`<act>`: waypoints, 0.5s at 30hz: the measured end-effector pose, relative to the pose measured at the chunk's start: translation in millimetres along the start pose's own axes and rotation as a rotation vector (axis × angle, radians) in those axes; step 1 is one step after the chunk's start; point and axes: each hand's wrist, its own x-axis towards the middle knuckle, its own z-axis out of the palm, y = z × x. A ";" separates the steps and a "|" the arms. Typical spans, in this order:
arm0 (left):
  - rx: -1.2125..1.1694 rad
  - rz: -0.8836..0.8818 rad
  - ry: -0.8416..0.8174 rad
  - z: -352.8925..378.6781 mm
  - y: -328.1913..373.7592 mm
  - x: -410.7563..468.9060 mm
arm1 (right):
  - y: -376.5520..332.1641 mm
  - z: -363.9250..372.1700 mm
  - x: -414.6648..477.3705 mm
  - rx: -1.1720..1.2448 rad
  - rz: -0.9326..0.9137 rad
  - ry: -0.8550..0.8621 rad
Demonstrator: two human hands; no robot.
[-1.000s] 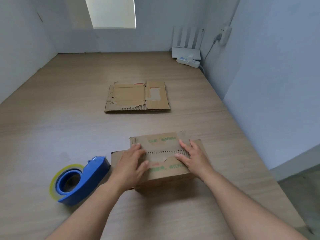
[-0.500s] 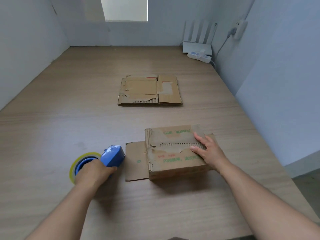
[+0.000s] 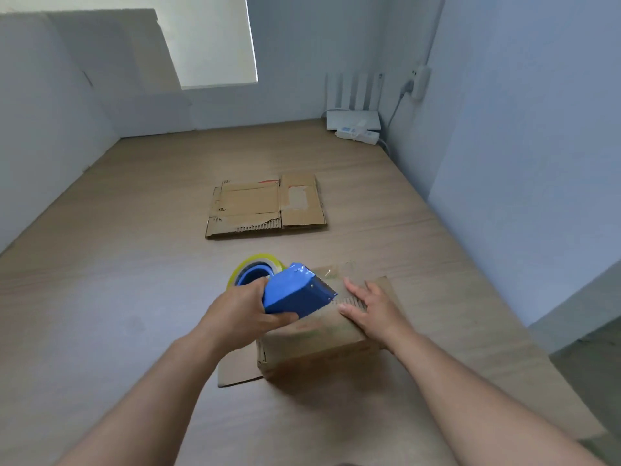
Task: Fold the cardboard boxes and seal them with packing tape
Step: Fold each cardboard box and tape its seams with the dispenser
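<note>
The folded box [image 3: 316, 348] sits near centre, my right hand [image 3: 373, 307] pressing its flaps flat with straight fingers and my left hand [image 3: 242, 314] gripping the blue tape dispenser [image 3: 292, 294] above the seam, so I should lay tape squarely along it.

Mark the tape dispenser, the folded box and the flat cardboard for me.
tape dispenser [image 3: 292, 294], head view, on its blue body.
folded box [image 3: 312, 359], head view, on its near side face.
flat cardboard [image 3: 248, 203], head view, on its left panel.
</note>
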 end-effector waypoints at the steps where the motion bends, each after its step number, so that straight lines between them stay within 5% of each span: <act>1: 0.047 0.015 -0.034 6.2 4.6 3.5 | 0.4 -0.3 0.0 0.005 0.001 -0.003; 6: 0.152 0.010 -0.135 11.1 10.5 21.2 | -5.7 -8.0 -2.7 -0.100 -0.035 0.033; 11: 0.149 0.003 -0.187 8.4 9.1 28.2 | -22.4 -16.0 -15.8 0.340 -0.164 0.246; 15: 0.135 -0.005 -0.216 7.7 8.3 31.4 | -29.6 -20.3 -15.3 0.278 -0.244 0.245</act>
